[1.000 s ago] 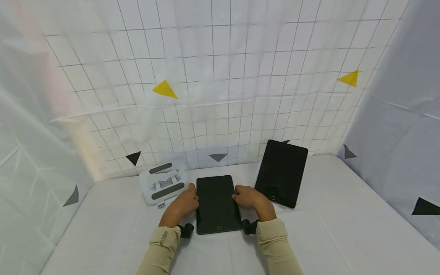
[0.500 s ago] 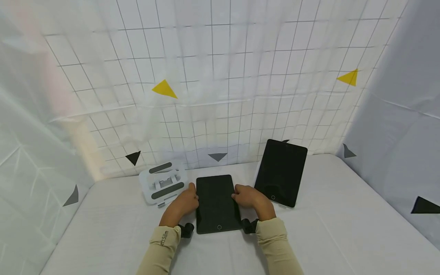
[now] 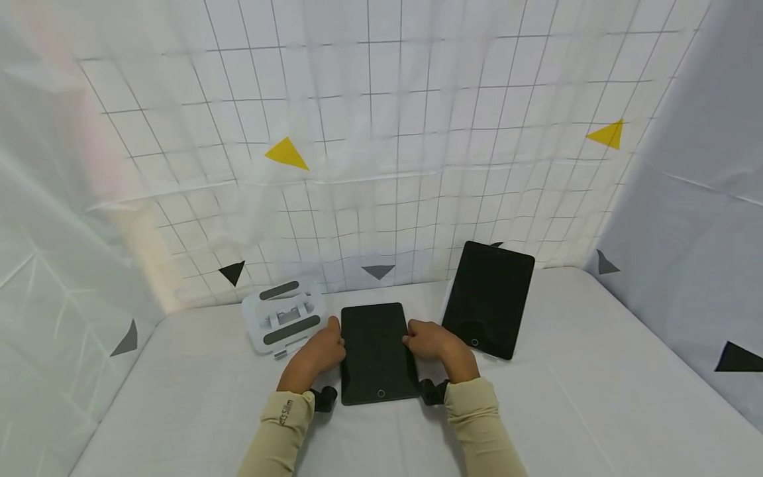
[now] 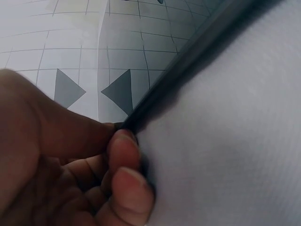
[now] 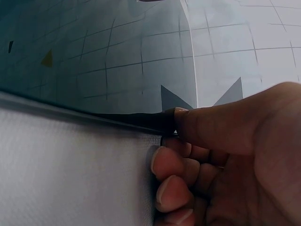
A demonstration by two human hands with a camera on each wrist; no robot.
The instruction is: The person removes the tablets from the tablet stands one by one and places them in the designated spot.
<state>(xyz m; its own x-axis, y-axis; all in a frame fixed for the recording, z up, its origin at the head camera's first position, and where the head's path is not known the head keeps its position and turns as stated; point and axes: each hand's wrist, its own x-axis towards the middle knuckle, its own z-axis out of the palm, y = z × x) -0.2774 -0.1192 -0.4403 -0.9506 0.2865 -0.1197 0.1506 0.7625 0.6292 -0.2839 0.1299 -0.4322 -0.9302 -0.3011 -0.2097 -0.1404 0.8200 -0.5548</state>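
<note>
A black tablet (image 3: pixel 379 354) with a round home button at its near edge is in front of me in the head view, close over the white cloth. My left hand (image 3: pixel 318 348) pinches its left edge between thumb and fingers. On the opposite side, my right hand (image 3: pixel 434 341) pinches the right edge the same way. The left wrist view shows the thumb and curled fingertips at the tablet's dark rim (image 4: pixel 174 77). In the right wrist view the glossy screen (image 5: pixel 94 70) mirrors the gridded backdrop, and the thumb lies on its edge.
A white folding stand (image 3: pixel 256 321) with grey pads lies left of the tablet, just beyond my left hand. At the right, a second tablet (image 3: pixel 490 298) leans back, propped up behind my right hand. A gridded white sheet (image 3: pixel 369 199) closes off the back of the table.
</note>
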